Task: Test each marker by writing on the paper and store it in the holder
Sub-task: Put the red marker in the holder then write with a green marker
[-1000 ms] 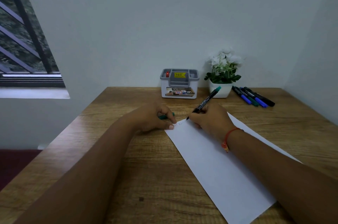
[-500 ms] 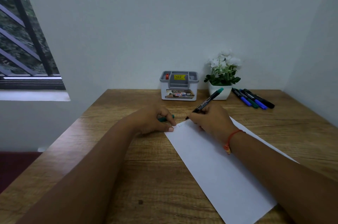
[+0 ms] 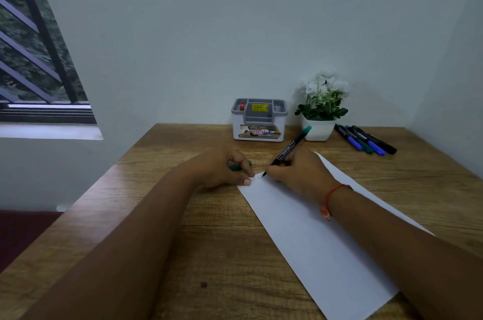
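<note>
A white sheet of paper (image 3: 308, 236) lies at a slant on the wooden desk (image 3: 162, 152). My right hand (image 3: 300, 173) grips a black marker with a green end (image 3: 290, 149), its tip touching the paper's top left corner beside faint marks. My left hand (image 3: 224, 170) holds the marker's green cap (image 3: 236, 167) in curled fingers, one fingertip pressing on the paper's corner. The grey and white holder (image 3: 258, 121) stands at the back by the wall with one red-topped marker (image 3: 242, 106) in it. Several more markers (image 3: 366, 140) lie at the back right.
A white pot with white flowers (image 3: 320, 110) stands right of the holder, close behind the marker's raised end. Walls close the desk at the back and right. A barred window (image 3: 34, 53) is at the left, where the desk's edge drops off.
The marker tip has shifted slightly to the right across the paper's corner, leaving a small mark. My left hand has stayed in place with the cap.
</note>
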### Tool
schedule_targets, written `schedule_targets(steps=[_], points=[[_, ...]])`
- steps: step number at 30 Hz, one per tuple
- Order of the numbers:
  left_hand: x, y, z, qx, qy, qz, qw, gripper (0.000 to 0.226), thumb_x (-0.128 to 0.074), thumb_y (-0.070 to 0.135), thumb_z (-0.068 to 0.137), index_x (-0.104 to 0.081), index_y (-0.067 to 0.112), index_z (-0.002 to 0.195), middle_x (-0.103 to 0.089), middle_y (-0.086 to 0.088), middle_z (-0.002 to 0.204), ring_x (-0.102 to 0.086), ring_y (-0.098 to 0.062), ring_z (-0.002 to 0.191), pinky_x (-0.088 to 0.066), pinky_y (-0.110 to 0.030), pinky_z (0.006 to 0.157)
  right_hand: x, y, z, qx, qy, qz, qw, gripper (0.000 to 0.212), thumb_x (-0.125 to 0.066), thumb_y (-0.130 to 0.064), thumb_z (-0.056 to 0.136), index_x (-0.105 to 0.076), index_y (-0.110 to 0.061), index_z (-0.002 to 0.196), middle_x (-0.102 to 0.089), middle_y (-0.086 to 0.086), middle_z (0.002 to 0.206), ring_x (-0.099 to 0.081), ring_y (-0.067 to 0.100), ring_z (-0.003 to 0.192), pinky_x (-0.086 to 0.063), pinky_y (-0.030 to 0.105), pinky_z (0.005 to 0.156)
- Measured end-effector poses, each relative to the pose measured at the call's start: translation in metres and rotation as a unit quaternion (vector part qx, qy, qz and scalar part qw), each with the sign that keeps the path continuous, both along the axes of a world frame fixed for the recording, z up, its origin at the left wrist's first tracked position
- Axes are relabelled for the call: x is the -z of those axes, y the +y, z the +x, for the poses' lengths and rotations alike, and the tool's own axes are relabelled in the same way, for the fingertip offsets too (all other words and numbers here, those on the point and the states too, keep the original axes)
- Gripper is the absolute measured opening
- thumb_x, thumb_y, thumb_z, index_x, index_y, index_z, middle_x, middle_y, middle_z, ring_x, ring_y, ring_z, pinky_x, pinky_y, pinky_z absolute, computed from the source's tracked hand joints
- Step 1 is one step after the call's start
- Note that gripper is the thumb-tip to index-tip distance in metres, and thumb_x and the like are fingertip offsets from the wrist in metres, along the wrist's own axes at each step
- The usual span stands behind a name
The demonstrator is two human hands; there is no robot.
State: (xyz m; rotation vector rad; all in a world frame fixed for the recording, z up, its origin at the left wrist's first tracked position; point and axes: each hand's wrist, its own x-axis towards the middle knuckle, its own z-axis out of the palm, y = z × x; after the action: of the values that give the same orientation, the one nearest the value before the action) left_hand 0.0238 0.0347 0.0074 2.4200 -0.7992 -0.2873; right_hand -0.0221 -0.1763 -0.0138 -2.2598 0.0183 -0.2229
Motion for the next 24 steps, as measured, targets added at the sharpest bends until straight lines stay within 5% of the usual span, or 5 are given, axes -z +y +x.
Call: schedule_targets(steps=[5, 9, 20, 24], points=[[-0.0003, -0.0006, 0.0004, -0.003, 0.001, 0.003, 1.000, 0.017, -0.077, 0.035, 0.077, -0.073, 0.038, 0.093, -0.055, 0.029, 0.098, -0.048, -0.002, 0.100, -0.037, -0.030, 0.092, 0.0006, -0.0001, -0.0007, 0.003, -0.002, -0.006, 1.000, 0.023, -0.074, -0.033, 0.078, -0.073, -0.010, 0.084, -0.071, 0.001, 0.067, -0.061, 0.010, 0.062, -0.050, 0.031, 0.059], [-0.0011, 0.0002, -0.0003, -0.001, 0.009, 0.004, 1.000, 0.016, -0.076, 0.035, 0.078, -0.072, 0.039, 0.093, -0.054, 0.028, 0.102, -0.047, -0.006, 0.105, -0.036, -0.031, 0.094, 0.0003, 0.0000, 0.0009, 0.030, -0.013, -0.007, 0.999, 0.022, -0.072, -0.029, 0.081, -0.075, -0.007, 0.083, -0.074, 0.011, 0.073, -0.065, 0.017, 0.065, -0.060, 0.043, 0.070], [-0.0012, 0.0007, -0.0008, -0.005, 0.005, 0.011, 1.000, 0.015, -0.076, 0.036, 0.078, -0.072, 0.041, 0.092, -0.049, 0.031, 0.107, -0.042, -0.003, 0.112, -0.030, -0.026, 0.091, 0.0006, -0.0027, 0.0021, 0.058, -0.001, -0.005, 0.998, 0.024, -0.070, -0.032, 0.079, -0.071, -0.008, 0.074, -0.068, 0.001, 0.059, -0.059, 0.010, 0.055, -0.048, 0.027, 0.056], [-0.0012, 0.0013, -0.0016, -0.004, 0.003, -0.001, 1.000, 0.015, -0.076, 0.034, 0.078, -0.072, 0.040, 0.092, -0.056, 0.014, 0.128, -0.039, -0.001, 0.112, -0.028, -0.025, 0.094, 0.0006, -0.0032, 0.0034, 0.066, 0.001, 0.005, 0.998, 0.019, -0.070, -0.029, 0.080, -0.073, -0.012, 0.072, -0.067, -0.005, 0.049, -0.059, 0.000, 0.045, -0.046, 0.022, 0.051]])
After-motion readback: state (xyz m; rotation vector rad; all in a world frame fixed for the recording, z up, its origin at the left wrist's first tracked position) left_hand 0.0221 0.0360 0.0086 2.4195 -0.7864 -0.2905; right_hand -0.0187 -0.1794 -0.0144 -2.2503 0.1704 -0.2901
